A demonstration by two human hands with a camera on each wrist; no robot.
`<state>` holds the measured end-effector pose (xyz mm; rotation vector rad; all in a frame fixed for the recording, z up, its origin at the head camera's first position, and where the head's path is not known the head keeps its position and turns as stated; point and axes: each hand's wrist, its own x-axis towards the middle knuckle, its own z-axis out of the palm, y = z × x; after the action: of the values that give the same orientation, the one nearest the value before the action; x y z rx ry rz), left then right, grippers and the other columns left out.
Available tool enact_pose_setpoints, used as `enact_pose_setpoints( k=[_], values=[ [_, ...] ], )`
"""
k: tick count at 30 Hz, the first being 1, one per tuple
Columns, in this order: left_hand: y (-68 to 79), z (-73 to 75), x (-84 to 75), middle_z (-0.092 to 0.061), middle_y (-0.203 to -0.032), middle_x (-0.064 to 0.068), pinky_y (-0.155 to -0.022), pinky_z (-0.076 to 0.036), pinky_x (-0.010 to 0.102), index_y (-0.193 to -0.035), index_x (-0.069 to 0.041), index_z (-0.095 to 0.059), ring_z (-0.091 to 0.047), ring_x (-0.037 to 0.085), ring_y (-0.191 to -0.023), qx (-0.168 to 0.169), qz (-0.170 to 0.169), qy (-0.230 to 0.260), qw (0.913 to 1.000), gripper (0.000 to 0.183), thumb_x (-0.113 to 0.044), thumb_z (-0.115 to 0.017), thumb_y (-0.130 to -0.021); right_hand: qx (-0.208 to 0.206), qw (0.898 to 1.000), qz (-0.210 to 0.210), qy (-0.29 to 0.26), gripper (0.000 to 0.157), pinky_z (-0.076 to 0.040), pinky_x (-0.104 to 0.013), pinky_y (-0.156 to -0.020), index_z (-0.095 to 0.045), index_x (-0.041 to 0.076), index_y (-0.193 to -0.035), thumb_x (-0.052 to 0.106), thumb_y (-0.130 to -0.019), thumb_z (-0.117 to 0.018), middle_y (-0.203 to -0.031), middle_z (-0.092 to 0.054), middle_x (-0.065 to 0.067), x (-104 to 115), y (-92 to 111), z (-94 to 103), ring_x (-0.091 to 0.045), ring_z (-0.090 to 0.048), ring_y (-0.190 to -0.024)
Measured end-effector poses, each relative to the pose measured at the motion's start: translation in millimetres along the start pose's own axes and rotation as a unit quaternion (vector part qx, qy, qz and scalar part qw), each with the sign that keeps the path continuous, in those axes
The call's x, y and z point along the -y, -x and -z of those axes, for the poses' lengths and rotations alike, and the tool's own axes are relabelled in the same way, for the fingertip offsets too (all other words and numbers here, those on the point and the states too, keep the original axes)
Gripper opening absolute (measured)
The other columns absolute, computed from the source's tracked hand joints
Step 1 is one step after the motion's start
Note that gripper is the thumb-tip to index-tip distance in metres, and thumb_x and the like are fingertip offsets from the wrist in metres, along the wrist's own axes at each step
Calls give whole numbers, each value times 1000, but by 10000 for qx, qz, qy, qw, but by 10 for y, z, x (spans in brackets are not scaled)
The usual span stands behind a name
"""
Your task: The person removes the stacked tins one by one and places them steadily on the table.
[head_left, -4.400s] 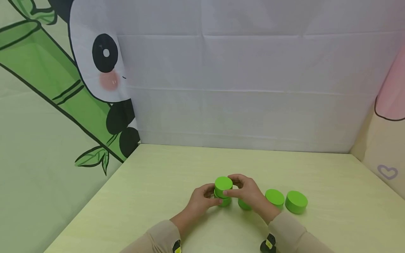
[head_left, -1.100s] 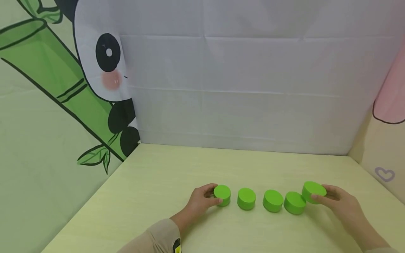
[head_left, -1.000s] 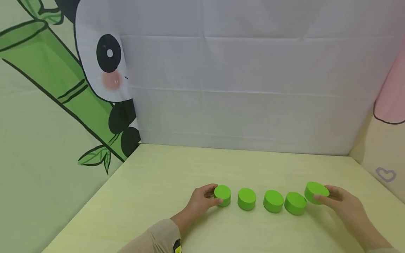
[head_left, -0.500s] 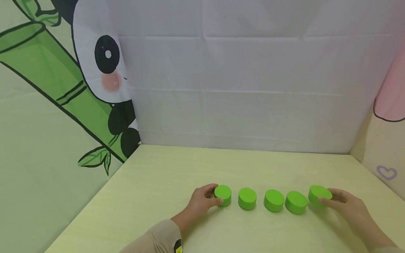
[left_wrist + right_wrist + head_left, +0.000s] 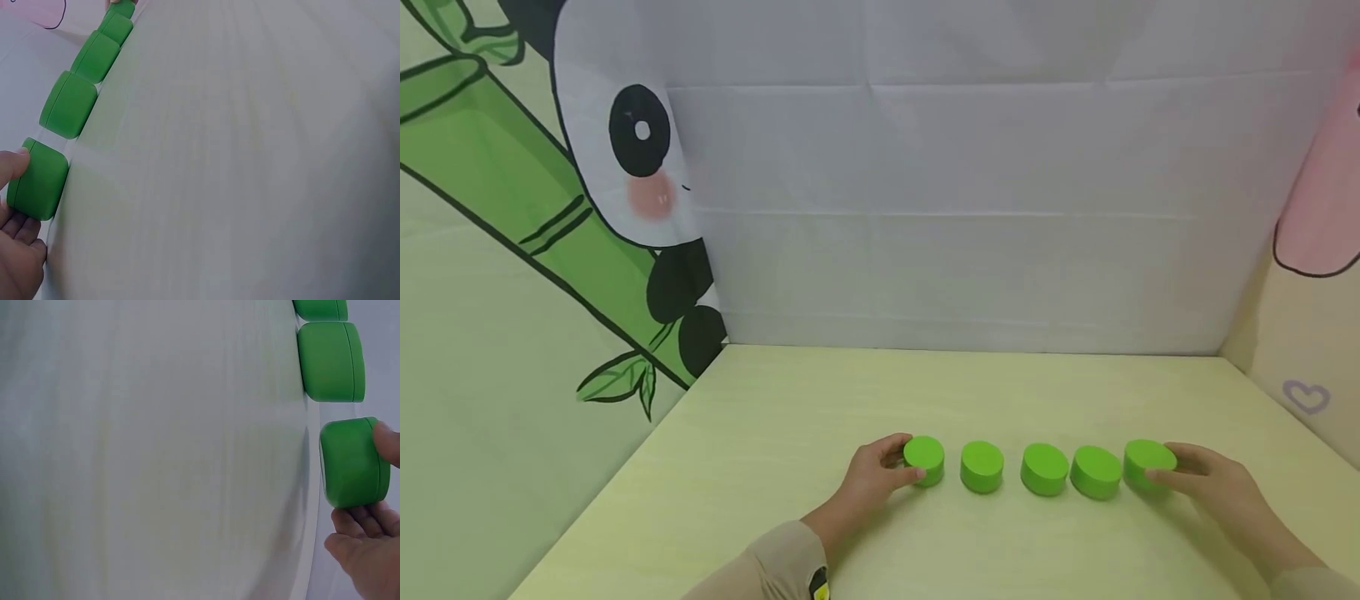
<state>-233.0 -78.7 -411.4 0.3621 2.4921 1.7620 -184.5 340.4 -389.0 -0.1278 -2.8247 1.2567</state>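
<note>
Several small green round tins, each with a lid seam visible in the wrist views, stand in a row across the table. My left hand [image 5: 874, 475] holds the leftmost tin [image 5: 923, 461] between thumb and fingers, and it sits on the table. At the row's right end, my right hand [image 5: 1217, 483] grips another tin [image 5: 353, 464] by its sides. A narrow gap shows under that tin in the right wrist view, so it hangs just above the tabletop. Between the hands stand the second tin [image 5: 982, 467], the third tin [image 5: 1044, 469] and the fourth tin [image 5: 1096, 472], untouched.
The pale yellow table [image 5: 820, 392] reaches back to a white cloth wall [image 5: 955, 208]. A panda-and-bamboo printed sheet [image 5: 625, 167] hangs on the left, and a cream wall with a heart drawing [image 5: 1306, 397] stands on the right.
My right hand has carried a tin from above the leftmost one to the row's right end, then lowered it close to the table. My left hand has kept its hold on the leftmost tin.
</note>
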Motion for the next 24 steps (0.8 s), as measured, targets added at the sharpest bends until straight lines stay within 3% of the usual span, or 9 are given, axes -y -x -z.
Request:
enact_pose_setpoints(
  k=[6,17,24],
  values=[
    [-34,19,23,-57,-127,13,-99,-45,41,-127,-4,-54,-53,30,-118,-55,56,-36,10000,55,-17,-75,-78,64,9999,42,-79,77,-45,-59,-86,-33,-11,-135,38,-85,-65,-133,-41,-33,12,-41,-36,-47,-43,-116],
    [-11,2,-10,-58,-125,14,-99,-45,42,-126,-2,-54,-53,30,-117,-2,25,62,10000,53,-15,-75,-78,143,9998,-77,-76,77,-45,-57,-85,-34,-11,-135,38,-84,-66,-131,-44,-33,-36,-43,-38,-48,-43,-116],
    [-3,-4,-6,-58,-125,14,-99,-45,42,-126,-3,-55,-54,30,-117,10,30,34,10000,53,-15,-75,-78,297,9993,-155,-143,80,-42,-60,-88,-29,-14,-135,39,-86,-64,-134,-38,-35,-81,-32,-49,-51,-39,-118]
  ],
)
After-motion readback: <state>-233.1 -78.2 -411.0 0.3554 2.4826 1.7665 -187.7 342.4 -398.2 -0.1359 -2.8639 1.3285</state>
